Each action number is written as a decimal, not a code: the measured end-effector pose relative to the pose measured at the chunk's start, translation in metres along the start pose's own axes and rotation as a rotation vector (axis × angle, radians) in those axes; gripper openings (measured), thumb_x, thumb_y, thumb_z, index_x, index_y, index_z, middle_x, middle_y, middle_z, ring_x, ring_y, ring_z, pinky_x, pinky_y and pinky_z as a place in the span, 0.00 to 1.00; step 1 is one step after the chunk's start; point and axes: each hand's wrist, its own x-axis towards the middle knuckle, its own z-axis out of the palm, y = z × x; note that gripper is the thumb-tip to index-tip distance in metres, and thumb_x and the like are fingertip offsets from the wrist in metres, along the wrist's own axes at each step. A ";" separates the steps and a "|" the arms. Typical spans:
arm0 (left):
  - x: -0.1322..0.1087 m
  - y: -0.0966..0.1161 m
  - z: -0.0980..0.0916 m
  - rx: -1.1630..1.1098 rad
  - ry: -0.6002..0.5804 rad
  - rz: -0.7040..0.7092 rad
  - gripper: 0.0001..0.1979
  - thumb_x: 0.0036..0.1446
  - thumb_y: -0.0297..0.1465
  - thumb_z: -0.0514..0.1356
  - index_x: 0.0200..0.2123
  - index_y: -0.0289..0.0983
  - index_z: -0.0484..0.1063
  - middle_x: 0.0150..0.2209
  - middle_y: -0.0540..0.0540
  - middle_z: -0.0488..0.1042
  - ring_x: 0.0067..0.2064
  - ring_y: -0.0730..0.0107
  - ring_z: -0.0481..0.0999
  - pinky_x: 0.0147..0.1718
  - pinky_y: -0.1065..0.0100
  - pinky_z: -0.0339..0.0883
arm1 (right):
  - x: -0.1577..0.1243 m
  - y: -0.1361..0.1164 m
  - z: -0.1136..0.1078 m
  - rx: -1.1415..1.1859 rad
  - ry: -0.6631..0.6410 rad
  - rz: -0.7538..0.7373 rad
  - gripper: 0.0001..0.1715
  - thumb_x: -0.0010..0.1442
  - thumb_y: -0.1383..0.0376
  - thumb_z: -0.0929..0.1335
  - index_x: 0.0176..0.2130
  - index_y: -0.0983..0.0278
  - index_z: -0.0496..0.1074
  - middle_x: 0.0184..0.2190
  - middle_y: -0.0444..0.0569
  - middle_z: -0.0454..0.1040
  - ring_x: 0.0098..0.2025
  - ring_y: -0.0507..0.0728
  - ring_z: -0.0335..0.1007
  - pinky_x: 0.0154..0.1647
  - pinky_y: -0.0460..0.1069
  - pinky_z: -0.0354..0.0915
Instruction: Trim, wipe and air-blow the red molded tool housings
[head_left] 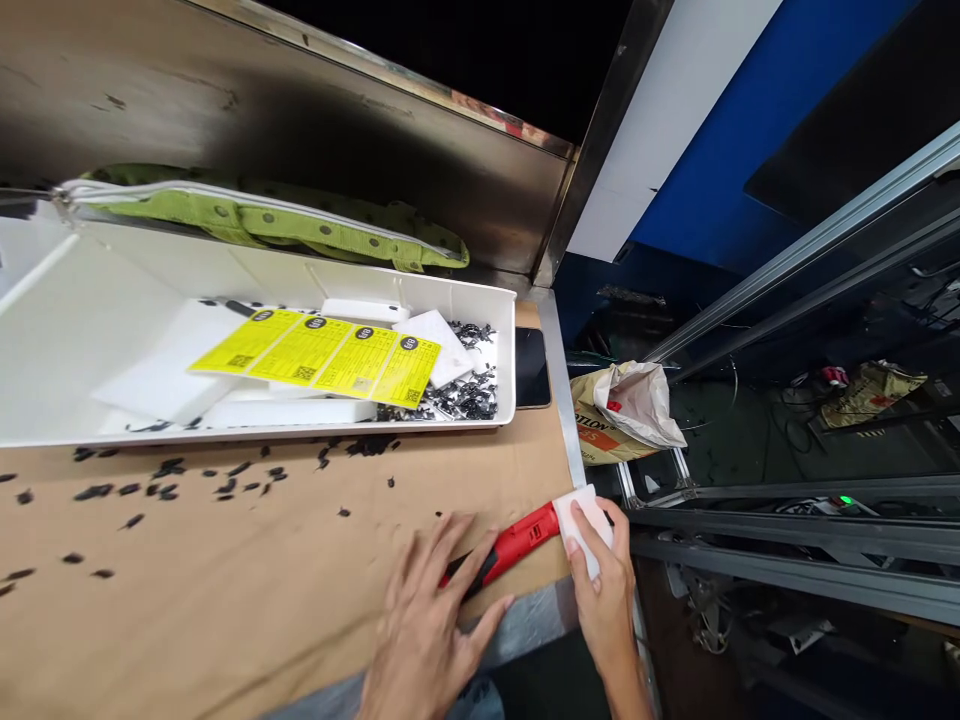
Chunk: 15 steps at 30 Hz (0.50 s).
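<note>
A red and black elongated tool-like part lies slantwise on the brown-covered table near its right corner. My left hand rests over the black lower end of it with the fingers spread. At the part's upper end my right hand grips a white rectangular pad, thumb and fingers on its face and edge. The pad covers that end of the red part, so how the two meet is hidden.
A white bin holds white foam pieces, small black bits and a sheet of yellow labels. More black bits lie scattered before it. Beside it are a phone and a green strap. A paper sack stands beyond the edge.
</note>
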 end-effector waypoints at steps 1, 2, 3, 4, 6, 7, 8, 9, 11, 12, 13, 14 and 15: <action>0.006 0.003 -0.001 0.066 -0.007 0.027 0.24 0.63 0.43 0.56 0.59 0.42 0.69 0.56 0.36 0.76 0.59 0.38 0.73 0.54 0.35 0.66 | 0.001 0.000 0.001 -0.004 0.000 0.002 0.22 0.70 0.56 0.61 0.59 0.55 0.73 0.59 0.55 0.65 0.59 0.61 0.68 0.57 0.57 0.69; 0.012 0.006 0.000 0.109 -0.023 0.041 0.24 0.62 0.44 0.57 0.59 0.42 0.70 0.56 0.36 0.76 0.59 0.34 0.72 0.55 0.30 0.62 | 0.003 0.001 0.002 -0.006 0.002 0.003 0.22 0.70 0.56 0.61 0.59 0.55 0.73 0.59 0.56 0.65 0.58 0.61 0.68 0.57 0.57 0.70; 0.020 0.009 0.001 0.126 -0.057 0.038 0.25 0.61 0.44 0.59 0.58 0.41 0.71 0.55 0.36 0.77 0.59 0.34 0.71 0.56 0.29 0.59 | 0.004 0.001 0.003 -0.005 0.003 0.004 0.23 0.70 0.56 0.61 0.59 0.55 0.73 0.59 0.56 0.65 0.58 0.61 0.69 0.56 0.57 0.70; 0.027 0.013 0.004 0.125 -0.105 0.026 0.24 0.60 0.43 0.61 0.57 0.40 0.72 0.53 0.37 0.79 0.59 0.34 0.71 0.57 0.29 0.57 | 0.005 0.000 0.003 -0.004 0.003 0.005 0.22 0.70 0.57 0.61 0.58 0.55 0.73 0.59 0.56 0.65 0.57 0.61 0.70 0.55 0.56 0.70; 0.040 0.018 0.011 0.100 -0.220 -0.010 0.20 0.59 0.39 0.63 0.53 0.39 0.75 0.48 0.39 0.82 0.59 0.35 0.72 0.59 0.30 0.55 | 0.006 -0.002 0.003 -0.003 0.004 0.008 0.22 0.70 0.57 0.61 0.58 0.55 0.73 0.59 0.55 0.65 0.56 0.61 0.71 0.53 0.55 0.71; 0.045 0.020 0.013 0.086 -0.271 -0.029 0.17 0.59 0.37 0.63 0.51 0.39 0.77 0.45 0.40 0.83 0.58 0.37 0.73 0.60 0.31 0.54 | 0.005 -0.004 0.002 -0.006 0.006 0.006 0.22 0.70 0.57 0.61 0.58 0.55 0.73 0.59 0.55 0.66 0.56 0.60 0.71 0.53 0.55 0.72; 0.049 0.022 0.015 0.075 -0.313 -0.044 0.14 0.60 0.35 0.62 0.49 0.40 0.78 0.43 0.42 0.83 0.57 0.39 0.74 0.60 0.32 0.55 | 0.003 -0.006 0.001 -0.011 0.009 0.004 0.22 0.70 0.58 0.61 0.58 0.54 0.74 0.58 0.55 0.66 0.56 0.60 0.72 0.52 0.54 0.72; 0.052 0.023 0.016 0.067 -0.343 -0.053 0.12 0.61 0.34 0.61 0.47 0.41 0.78 0.41 0.43 0.84 0.57 0.40 0.75 0.59 0.32 0.56 | 0.000 -0.008 0.001 -0.017 0.008 0.000 0.22 0.70 0.59 0.61 0.58 0.54 0.73 0.58 0.55 0.66 0.56 0.60 0.72 0.52 0.54 0.72; 0.054 0.023 0.016 0.069 -0.366 -0.064 0.11 0.62 0.33 0.60 0.46 0.42 0.79 0.40 0.44 0.84 0.56 0.42 0.75 0.59 0.33 0.56 | -0.004 -0.011 0.000 -0.032 -0.010 -0.014 0.22 0.70 0.61 0.61 0.59 0.54 0.73 0.59 0.55 0.65 0.56 0.59 0.71 0.52 0.52 0.71; 0.054 0.024 0.015 0.074 -0.366 -0.066 0.11 0.62 0.33 0.59 0.46 0.42 0.79 0.40 0.44 0.84 0.56 0.42 0.75 0.59 0.32 0.56 | -0.005 -0.012 0.001 -0.041 -0.021 -0.026 0.22 0.69 0.62 0.61 0.59 0.53 0.72 0.59 0.54 0.65 0.56 0.59 0.71 0.52 0.52 0.72; 0.054 0.024 0.014 0.077 -0.366 -0.069 0.11 0.62 0.32 0.59 0.46 0.42 0.79 0.41 0.44 0.84 0.56 0.42 0.75 0.59 0.32 0.56 | -0.004 -0.013 0.002 -0.051 -0.025 -0.036 0.22 0.69 0.62 0.61 0.59 0.53 0.72 0.59 0.54 0.65 0.56 0.59 0.71 0.51 0.51 0.72; 0.054 0.024 0.014 0.076 -0.368 -0.071 0.11 0.62 0.31 0.59 0.46 0.41 0.79 0.41 0.44 0.84 0.57 0.41 0.75 0.58 0.31 0.55 | -0.001 -0.013 0.003 -0.062 -0.021 -0.046 0.22 0.69 0.63 0.61 0.59 0.53 0.73 0.59 0.54 0.65 0.56 0.59 0.71 0.51 0.51 0.72; 0.053 0.024 0.014 0.072 -0.372 -0.074 0.11 0.62 0.31 0.59 0.46 0.41 0.79 0.41 0.43 0.83 0.57 0.41 0.75 0.58 0.30 0.55 | 0.003 -0.014 0.005 -0.075 -0.014 -0.057 0.22 0.69 0.63 0.61 0.58 0.53 0.74 0.59 0.54 0.66 0.56 0.59 0.71 0.51 0.51 0.72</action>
